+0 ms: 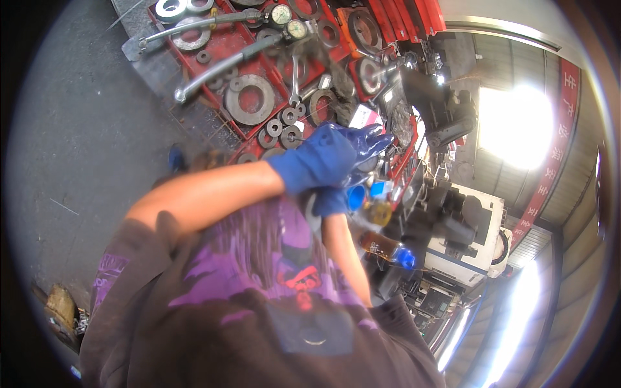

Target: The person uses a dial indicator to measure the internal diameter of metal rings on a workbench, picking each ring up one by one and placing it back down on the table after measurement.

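Both hands wear blue work gloves with dark, shiny coated fingers, and they meet in front of the chest. My left hand [335, 150] crosses over the top, its fingers pointing right, beside a white-and-pink box [365, 118]. My right hand [335, 202] is beneath it, mostly hidden; its blue cuff shows below. The overlap hides whether either hand holds anything. Close to the left cuff are several small steel rings [289, 116]. An open-end wrench [295, 80] lies beyond them. A blue cup-like object [356, 197] is near the right hand.
Red trays [259, 63] hold large steel rings [249, 100] and two dial bore gauges [233, 60]. A blue-capped bottle of brown liquid [383, 246] and a yellow roll [379, 213] are at the right. A white machine [465, 233] stands behind. Grey floor [92, 145] spreads at left.
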{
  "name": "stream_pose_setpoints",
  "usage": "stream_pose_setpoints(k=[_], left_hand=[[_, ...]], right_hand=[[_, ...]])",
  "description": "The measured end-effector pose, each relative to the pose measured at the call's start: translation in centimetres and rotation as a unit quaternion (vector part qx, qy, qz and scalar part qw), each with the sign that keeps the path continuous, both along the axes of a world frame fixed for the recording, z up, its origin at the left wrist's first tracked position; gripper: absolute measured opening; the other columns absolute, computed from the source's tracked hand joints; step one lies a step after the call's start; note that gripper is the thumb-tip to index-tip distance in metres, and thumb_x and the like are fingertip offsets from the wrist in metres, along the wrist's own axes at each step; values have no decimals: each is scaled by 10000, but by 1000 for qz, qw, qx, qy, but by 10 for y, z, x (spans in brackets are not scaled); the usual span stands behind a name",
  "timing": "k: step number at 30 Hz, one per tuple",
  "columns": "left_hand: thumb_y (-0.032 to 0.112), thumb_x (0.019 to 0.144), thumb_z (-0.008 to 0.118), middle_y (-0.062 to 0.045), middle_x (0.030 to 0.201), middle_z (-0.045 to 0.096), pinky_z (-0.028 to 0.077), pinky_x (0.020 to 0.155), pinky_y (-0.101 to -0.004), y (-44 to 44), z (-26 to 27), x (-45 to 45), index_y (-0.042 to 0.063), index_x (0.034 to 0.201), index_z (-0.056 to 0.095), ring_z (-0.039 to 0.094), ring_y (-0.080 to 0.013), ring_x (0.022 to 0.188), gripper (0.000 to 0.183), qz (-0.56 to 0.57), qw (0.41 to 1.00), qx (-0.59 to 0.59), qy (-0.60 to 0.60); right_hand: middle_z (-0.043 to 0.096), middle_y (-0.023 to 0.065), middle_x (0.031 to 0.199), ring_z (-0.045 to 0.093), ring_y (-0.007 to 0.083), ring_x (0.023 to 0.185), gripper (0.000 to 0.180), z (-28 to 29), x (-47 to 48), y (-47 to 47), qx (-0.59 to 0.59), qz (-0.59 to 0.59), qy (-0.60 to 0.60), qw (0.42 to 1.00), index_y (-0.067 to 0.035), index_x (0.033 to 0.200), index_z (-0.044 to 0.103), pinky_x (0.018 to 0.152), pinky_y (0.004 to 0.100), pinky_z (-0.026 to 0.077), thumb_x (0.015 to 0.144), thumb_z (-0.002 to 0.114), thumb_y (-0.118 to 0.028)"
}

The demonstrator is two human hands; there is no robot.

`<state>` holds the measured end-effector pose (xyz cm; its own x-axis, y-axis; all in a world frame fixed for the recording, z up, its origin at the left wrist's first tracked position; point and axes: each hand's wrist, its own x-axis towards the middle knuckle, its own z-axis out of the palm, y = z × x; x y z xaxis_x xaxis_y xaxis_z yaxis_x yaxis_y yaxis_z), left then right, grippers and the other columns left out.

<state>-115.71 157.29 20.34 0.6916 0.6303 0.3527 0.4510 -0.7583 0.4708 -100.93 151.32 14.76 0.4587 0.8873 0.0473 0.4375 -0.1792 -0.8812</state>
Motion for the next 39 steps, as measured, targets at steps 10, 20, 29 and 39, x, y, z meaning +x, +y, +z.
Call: stream_pose_setpoints(k=[10, 20, 29, 39], left_hand=[[393, 817, 608, -63, 1035, 599, 486, 766, -377, 2, -37, 40, 137, 1123, 603, 607, -179, 952, 399, 39, 991, 14, -127], [413, 842, 631, -35, 1486, 421, 506, 879, -355, 3, -23, 27, 198, 1478, 368, 521, -170, 1258, 721, 0, 995, -45, -84], [327, 840, 668, -84, 1375, 526, 509, 902, -383, 20, -52, -20, 158, 1305, 545, 572, -265, 1173, 510, 72, 969, -39, -232], [359, 789, 644, -77, 1557, 313, 97, 1214, -438, 14, -145, -38, 226, 1376, 532, 190, -287, 1472, 612, -93, 995, -33, 8]], right_hand=[[629, 157, 1149, 642, 222, 1012, 290, -5, 0, 0, 8, 4, -16, 1000, 84, 1227, 530, 861, 293, 547, 956, 453, 16], [637, 154, 1142, 651, 225, 1011, 279, -4, 3, -2, 11, 2, -29, 1000, 76, 1225, 527, 836, 281, 555, 975, 440, -13], [644, 151, 1135, 659, 228, 1009, 273, -16, 13, 2, 28, 19, -94, 995, 69, 1224, 525, 814, 270, 561, 992, 428, -39], [659, 195, 1100, 685, 263, 959, 325, -34, 70, 21, 33, 66, 170, 983, 70, 1273, 513, 840, 340, 584, 959, 477, -7]])
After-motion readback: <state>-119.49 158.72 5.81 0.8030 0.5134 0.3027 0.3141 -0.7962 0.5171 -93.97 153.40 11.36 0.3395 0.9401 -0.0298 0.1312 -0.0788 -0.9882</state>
